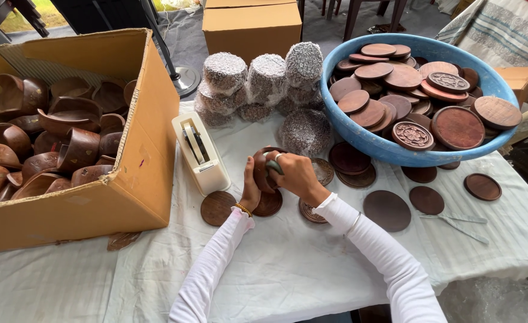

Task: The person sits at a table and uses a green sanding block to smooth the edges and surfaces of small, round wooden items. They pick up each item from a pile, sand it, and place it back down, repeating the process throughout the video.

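Note:
Both my hands meet over the white cloth near the table's middle. My left hand [251, 192] grips a dark brown wooden bowl-like piece [260, 169] from below. My right hand [295, 175] presses on its upper right side and holds a small grey-green thing [274, 165] against it; what that thing is I cannot tell. Round brown wooden discs [217, 207] lie flat on the cloth just under and beside my hands. Both arms wear white sleeves.
A cardboard box [138, 179] of curved wooden pieces stands left. A white tape dispenser [199, 153] sits beside it. Foam-net wrapped bundles [265, 78] stand behind. A blue basin [365, 140] of wooden discs is at right, loose discs [386, 210] and two thin metal tools [458, 224] nearby.

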